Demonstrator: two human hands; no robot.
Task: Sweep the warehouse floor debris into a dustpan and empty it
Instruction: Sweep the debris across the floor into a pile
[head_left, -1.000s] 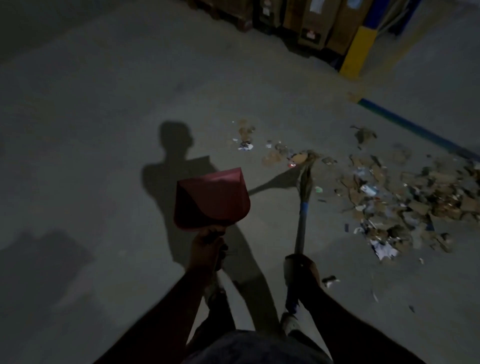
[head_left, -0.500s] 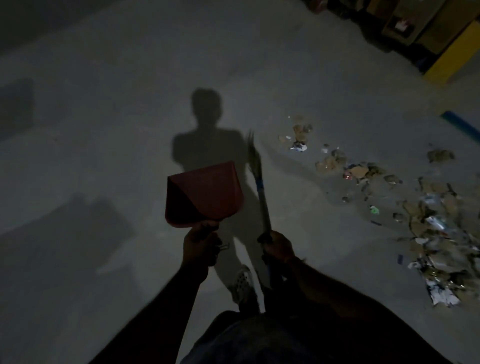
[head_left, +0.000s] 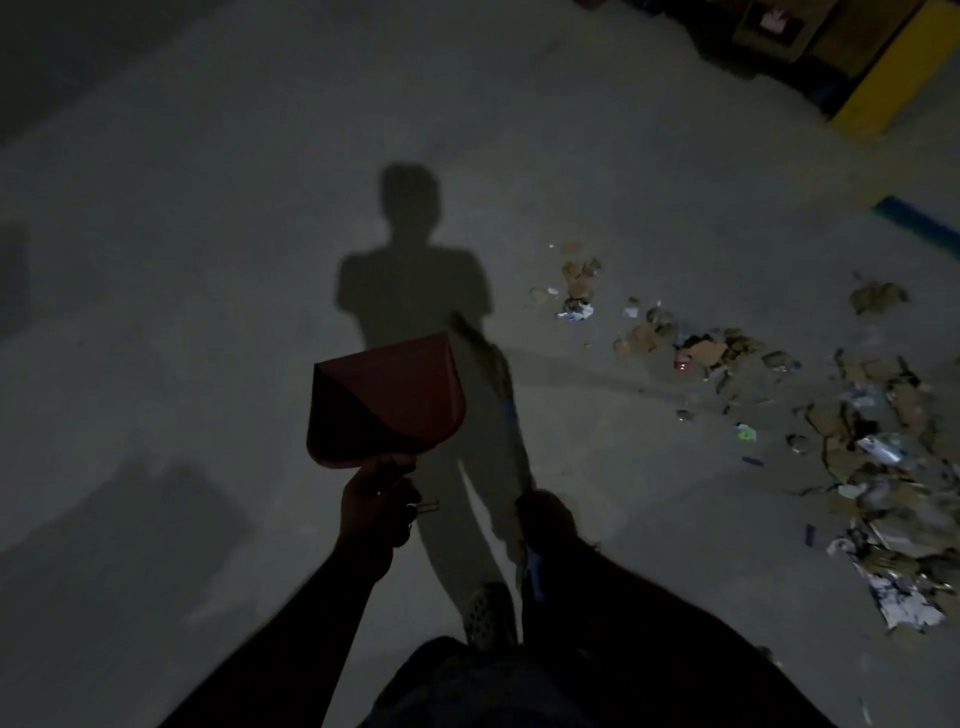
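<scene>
**A:** What is the left hand (head_left: 375, 506) doing down at six o'clock?

**B:** It is grasping the handle of the red dustpan (head_left: 387, 402), fingers curled round it. The pan is hanging in the air above the floor (head_left: 182, 312), right at the centre, its mouth pointing away toward twelve o'clock.

**A:** And the right hand (head_left: 545, 522)?

**B:** Its grip is clenching round the broom (head_left: 506, 415), just at the dustpan's three o'clock side. The stick is running from the hand up toward eleven o'clock, and the bristle end is blurring beside the pan's upper right corner. Whether the bristles are touching the floor, I cannot tell.

**A:** Where is the debris (head_left: 857, 441) lying?

**B:** Out at three o'clock, well apart from both dustpan and broom. Cardboard scraps, paper bits and small wrappers are spreading in a band from about two o'clock down to four o'clock, thickest near the right edge. A white torn sheet (head_left: 904, 605) is sitting at the lower end of it.

**A:** Anything else showing?

**B:** The person's shadow (head_left: 410, 260) is falling toward twelve o'clock. A shoe (head_left: 488, 613) is peeking out at six o'clock between the arms. At one o'clock a yellow post (head_left: 883, 78) is standing beside dark boxes, and a blue floor stripe (head_left: 919, 221) is running at two o'clock.
</scene>
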